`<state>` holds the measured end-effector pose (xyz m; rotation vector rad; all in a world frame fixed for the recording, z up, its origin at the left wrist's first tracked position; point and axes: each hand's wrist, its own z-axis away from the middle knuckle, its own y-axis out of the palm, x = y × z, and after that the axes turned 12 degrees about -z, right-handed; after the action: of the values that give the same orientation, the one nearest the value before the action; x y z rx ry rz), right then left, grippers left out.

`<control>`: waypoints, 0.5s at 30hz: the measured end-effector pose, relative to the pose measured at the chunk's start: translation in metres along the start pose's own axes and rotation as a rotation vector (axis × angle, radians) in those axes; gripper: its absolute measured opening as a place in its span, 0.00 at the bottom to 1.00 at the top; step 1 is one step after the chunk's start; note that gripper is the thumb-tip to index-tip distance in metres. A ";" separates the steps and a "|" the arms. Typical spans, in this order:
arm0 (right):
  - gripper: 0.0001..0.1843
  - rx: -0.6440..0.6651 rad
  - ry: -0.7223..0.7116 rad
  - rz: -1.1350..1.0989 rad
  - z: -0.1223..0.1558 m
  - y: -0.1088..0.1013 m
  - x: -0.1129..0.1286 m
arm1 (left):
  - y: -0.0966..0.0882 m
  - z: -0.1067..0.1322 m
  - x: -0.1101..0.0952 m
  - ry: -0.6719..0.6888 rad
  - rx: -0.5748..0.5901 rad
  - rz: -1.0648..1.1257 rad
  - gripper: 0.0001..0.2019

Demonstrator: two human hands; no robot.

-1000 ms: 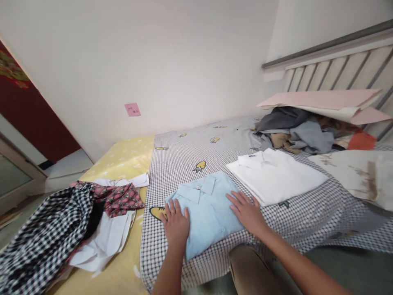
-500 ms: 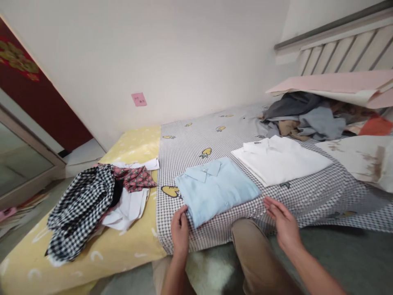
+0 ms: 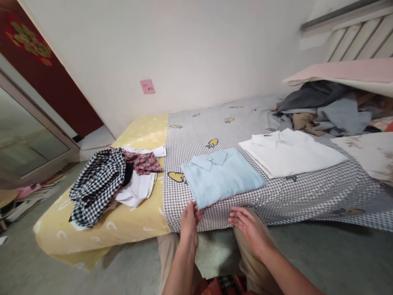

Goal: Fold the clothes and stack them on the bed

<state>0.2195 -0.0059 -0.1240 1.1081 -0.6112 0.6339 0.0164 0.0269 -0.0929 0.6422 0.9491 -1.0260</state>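
A light blue collared shirt (image 3: 225,176) lies neatly folded on the bed, collar toward the wall. My left hand (image 3: 189,221) is at its near left corner, fingers loosely apart; whether the fingertips touch the cloth I cannot tell. Above my knee, a little short of the shirt's near edge, my right hand (image 3: 248,227) is open with fingers stretched out and nothing in it. To the right of the blue shirt lies a folded white shirt (image 3: 294,153).
On the yellow sheet (image 3: 129,223) at left lies a heap with a black-and-white checked garment (image 3: 98,184), a red floral cloth (image 3: 144,162) and a white garment (image 3: 138,190). Piled grey clothes (image 3: 340,114) sit under a pink board (image 3: 346,71) at far right. A checked sheet (image 3: 196,131) covers the bed.
My right hand has moved left and back from the blue shirt's right corner. My left hand has eased off the shirt's left edge to its near corner. The view has shifted slightly.
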 end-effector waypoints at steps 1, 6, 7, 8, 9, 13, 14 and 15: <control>0.19 0.027 0.010 -0.011 -0.001 -0.001 -0.003 | 0.002 0.002 -0.004 -0.018 0.030 0.002 0.24; 0.22 0.091 0.074 -0.083 -0.008 -0.002 -0.010 | 0.016 0.005 -0.024 -0.064 0.141 0.008 0.16; 0.23 0.097 0.089 -0.088 -0.010 -0.002 -0.011 | 0.019 0.004 -0.027 -0.072 0.140 0.009 0.13; 0.23 0.105 0.106 -0.091 -0.012 -0.002 -0.012 | 0.022 0.002 -0.028 -0.079 0.129 0.009 0.11; 0.23 0.113 0.122 -0.092 -0.013 -0.003 -0.013 | 0.024 0.000 -0.029 -0.084 0.112 0.011 0.09; 0.22 0.142 0.154 -0.093 -0.014 -0.004 -0.013 | 0.026 -0.008 -0.027 -0.087 0.042 0.045 0.07; 0.22 0.142 0.156 -0.097 -0.014 -0.004 -0.013 | 0.026 -0.009 -0.026 -0.081 0.038 0.058 0.07; 0.22 0.140 0.159 -0.102 -0.013 -0.004 -0.013 | 0.025 -0.009 -0.024 -0.072 0.038 0.071 0.07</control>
<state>0.2158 0.0031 -0.1399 1.1987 -0.3752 0.6766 0.0308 0.0546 -0.0751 0.6615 0.8399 -0.9989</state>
